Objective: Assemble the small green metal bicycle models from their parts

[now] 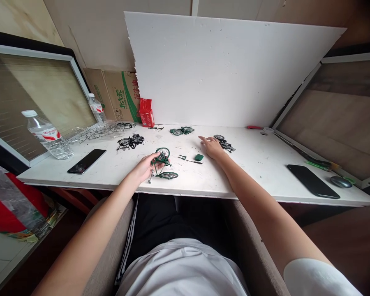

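Observation:
My left hand grips a small green model bicycle above the front part of the white table. One spoked wheel stands up by my fingers, and the other lies flatter, lower down. My right hand rests near the table's middle with fingers stretched out and nothing seen in them. Close to it lie a dark green piece, a thin dark stick and a small green part. A black model bicycle lies just beyond my right hand, partly hidden by it.
Farther back lies another green model bicycle; a black one is to the left. Bottles, a phone, a red box and a carton stand left. A black phone and a mouse lie right.

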A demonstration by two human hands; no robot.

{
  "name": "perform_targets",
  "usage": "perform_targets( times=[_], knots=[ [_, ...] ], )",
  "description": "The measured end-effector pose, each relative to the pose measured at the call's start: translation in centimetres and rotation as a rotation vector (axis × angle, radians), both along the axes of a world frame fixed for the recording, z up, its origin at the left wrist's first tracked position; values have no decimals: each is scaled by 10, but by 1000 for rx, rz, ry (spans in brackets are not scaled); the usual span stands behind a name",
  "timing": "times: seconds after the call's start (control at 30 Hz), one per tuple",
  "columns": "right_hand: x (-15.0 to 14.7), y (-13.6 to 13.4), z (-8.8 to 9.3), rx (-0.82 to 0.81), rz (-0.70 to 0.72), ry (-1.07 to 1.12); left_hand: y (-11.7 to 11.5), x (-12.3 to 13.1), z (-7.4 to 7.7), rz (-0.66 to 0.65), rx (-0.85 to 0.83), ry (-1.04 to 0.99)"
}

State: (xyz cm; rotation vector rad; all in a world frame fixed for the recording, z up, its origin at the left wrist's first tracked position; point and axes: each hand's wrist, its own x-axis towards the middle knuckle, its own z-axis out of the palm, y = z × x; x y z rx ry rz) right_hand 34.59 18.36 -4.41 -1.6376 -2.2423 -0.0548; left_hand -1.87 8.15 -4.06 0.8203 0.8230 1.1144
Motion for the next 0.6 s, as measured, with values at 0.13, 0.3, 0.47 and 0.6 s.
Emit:
perform_targets(
  times=[0.13, 0.3, 0.47, 0.6],
  knots=[
    [-5, -7, 2, 14, -6, 7, -1, 1, 2, -6, -7, 11],
    [-12, -16, 6, 45, -6, 5, -1, 1, 0, 5, 8, -6],
    [-15, -19, 4, 49, -27, 24, -2, 3, 2, 16, -5, -16],
    [-13, -18, -1, 49, -28, 35, -4, 4, 4, 20, -10, -34]
  ],
)
